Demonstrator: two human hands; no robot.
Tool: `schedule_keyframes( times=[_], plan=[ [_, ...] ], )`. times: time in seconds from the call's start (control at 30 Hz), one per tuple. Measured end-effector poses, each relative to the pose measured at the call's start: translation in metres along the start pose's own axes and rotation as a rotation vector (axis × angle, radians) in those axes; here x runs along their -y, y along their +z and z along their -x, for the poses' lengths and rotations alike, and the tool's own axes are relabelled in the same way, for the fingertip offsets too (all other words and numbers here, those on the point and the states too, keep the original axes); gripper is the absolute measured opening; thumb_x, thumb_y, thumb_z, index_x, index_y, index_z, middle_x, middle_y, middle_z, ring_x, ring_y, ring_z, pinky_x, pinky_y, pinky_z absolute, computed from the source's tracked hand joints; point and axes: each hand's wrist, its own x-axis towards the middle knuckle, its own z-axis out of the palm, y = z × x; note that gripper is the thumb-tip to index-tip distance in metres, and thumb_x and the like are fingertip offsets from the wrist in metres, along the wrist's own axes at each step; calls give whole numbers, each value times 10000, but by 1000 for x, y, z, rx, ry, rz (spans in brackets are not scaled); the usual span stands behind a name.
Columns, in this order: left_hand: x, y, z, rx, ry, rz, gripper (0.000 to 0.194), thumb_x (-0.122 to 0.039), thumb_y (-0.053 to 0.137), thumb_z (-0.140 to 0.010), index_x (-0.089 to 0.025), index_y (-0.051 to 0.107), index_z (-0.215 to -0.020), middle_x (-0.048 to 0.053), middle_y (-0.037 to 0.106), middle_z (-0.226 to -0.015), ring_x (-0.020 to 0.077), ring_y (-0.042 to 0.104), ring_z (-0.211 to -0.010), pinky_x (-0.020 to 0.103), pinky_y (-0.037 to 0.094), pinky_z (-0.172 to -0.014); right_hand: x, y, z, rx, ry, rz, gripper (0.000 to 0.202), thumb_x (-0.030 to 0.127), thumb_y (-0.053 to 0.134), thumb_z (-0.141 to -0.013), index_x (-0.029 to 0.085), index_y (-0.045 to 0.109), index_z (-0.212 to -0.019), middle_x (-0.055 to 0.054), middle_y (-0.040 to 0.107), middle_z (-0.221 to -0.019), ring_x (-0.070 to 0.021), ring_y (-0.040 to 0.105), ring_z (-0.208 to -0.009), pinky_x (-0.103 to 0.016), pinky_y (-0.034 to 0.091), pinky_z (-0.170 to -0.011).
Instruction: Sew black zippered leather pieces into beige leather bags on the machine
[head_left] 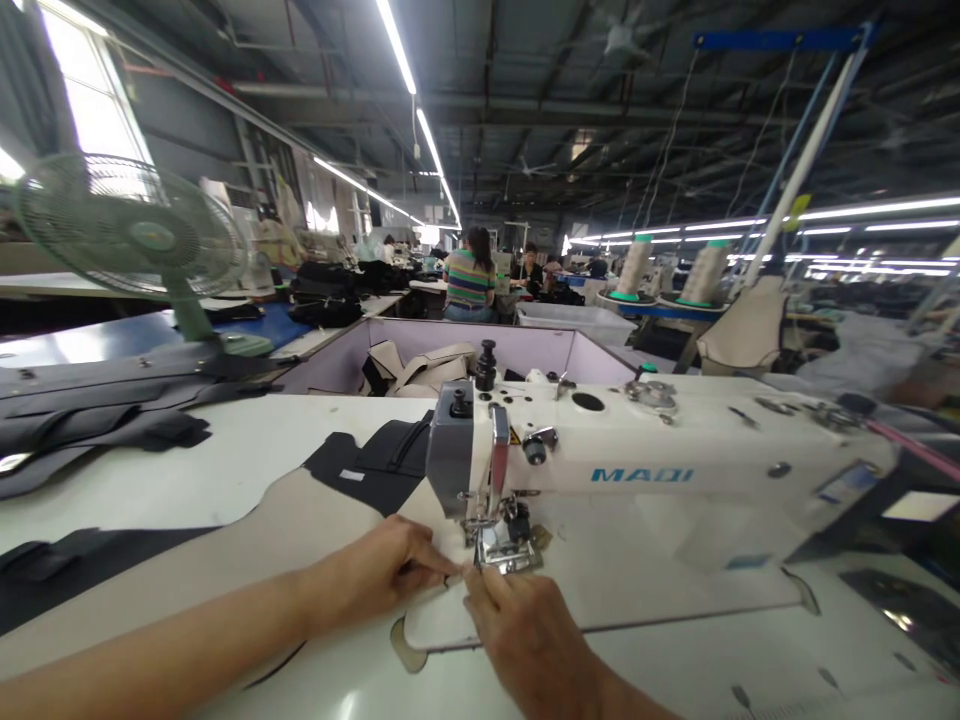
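Two bare hands at lower centre. One left hand [390,568], bent, forefinger stretched toward the needle, fingertips on one cream fabric piece [247,540]. One right hand [529,622], thumb and fingers bunched just in front of one metal presser foot [511,555]. Cannot tell, for either, whether pinching the cloth or only pressing it down. Cream fabric piece spread from the lower left up to the presser foot.

One white sewing machine [697,445] across centre and right; reads as "MAQI" in blue capitals along the arm. One yellow warning triangle [514,436] near the needle end. One blue-and-white label [849,482] at right and one blue sticker [748,562] lower down, both too blurred to read. One dark fabric piece [390,450] left of the machine head, bearing one small white label [351,476], illegible.

Two thread cones [634,268] at upper right, green at top and base. One green fan [154,235] at upper left. One lilac-walled bin [600,350] behind the machine, holding several cream pieces [439,368]. One person in a striped top [469,275] at upper middle, back turned.
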Motion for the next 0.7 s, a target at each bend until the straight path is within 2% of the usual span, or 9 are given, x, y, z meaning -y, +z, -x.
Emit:
schedule_keyframes(
  times=[0.13, 0.23, 0.33, 0.5, 0.7],
  plan=[
    [-2, 14, -3, -70, -69, 30, 281, -219, 490, -890, -249, 736, -1024, 16, 669, -769, 151, 604, -680, 241, 446, -602, -4, 1, 1, -9, -16, -22, 288, 105, 616, -852, 77, 534, -1127, -6, 584, -768, -176, 558, -586, -339, 323, -463],
    [-1, 24, -6, -118, -216, 114, 257, -195, 533, -836, -226, 758, -957, 3, 691, -728, 155, 617, -650, 243, 466, -585, -5, 4, 2, -10, -9, -14, 157, 97, 506, -907, 110, 543, -1060, -5, 575, -735, -160, 539, -551, -324, 292, -451],
    [-2, 31, -7, -166, -331, 163, 252, -172, 561, -801, -207, 762, -950, 16, 721, -787, 171, 651, -701, 257, 509, -644, -6, 8, 3, -2, -9, 14, 125, 92, 464, -930, 130, 550, -1012, -8, 572, -714, -141, 536, -534, -300, 289, -442],
    [-4, 31, -8, -224, -356, 174, 232, -177, 583, -785, -207, 767, -923, 21, 735, -843, 200, 670, -833, 282, 528, -775, -7, 12, 1, 24, -23, 57, 167, 83, 478, -924, 114, 558, -1067, -16, 581, -717, -138, 557, -536, -279, 316, -430],
    [-3, 24, -12, -222, -358, 202, 243, -208, 571, -795, -178, 765, -938, 34, 738, -829, 187, 676, -757, 260, 527, -711, -10, 3, -3, 36, 3, 35, 234, 76, 370, -959, 113, 573, -1069, -26, 592, -744, -157, 559, -525, -311, 308, -426]
  ],
)
